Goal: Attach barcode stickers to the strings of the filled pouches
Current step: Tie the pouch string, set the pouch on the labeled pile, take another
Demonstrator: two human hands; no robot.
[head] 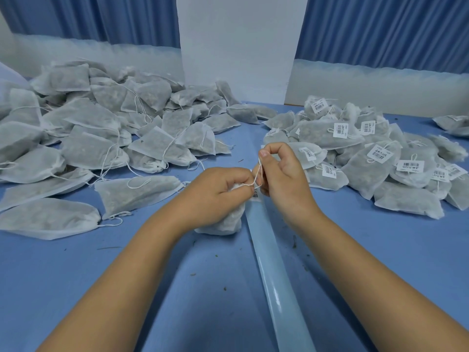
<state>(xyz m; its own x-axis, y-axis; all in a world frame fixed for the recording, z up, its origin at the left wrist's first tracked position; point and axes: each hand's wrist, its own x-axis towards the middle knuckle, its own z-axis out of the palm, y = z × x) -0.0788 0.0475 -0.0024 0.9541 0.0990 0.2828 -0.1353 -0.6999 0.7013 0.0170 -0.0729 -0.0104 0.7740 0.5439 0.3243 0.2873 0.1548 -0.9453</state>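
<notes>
Gripping the pouch [225,222] by its neck in the left hand [218,191], mid-table [193,288], and pinching its thin string [257,174] with the right hand [281,174]; probably light, soft, limp, so best held at neck, string taut.

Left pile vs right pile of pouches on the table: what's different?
The right pile has white barcode stickers on its pouches; the left pile has none, and its strings are bare. The left pile looks larger and sprawls toward the near edge; the right pile is more compact. Shared: both are filled whitish drawstring pouches lying loose on the blue table.
</notes>
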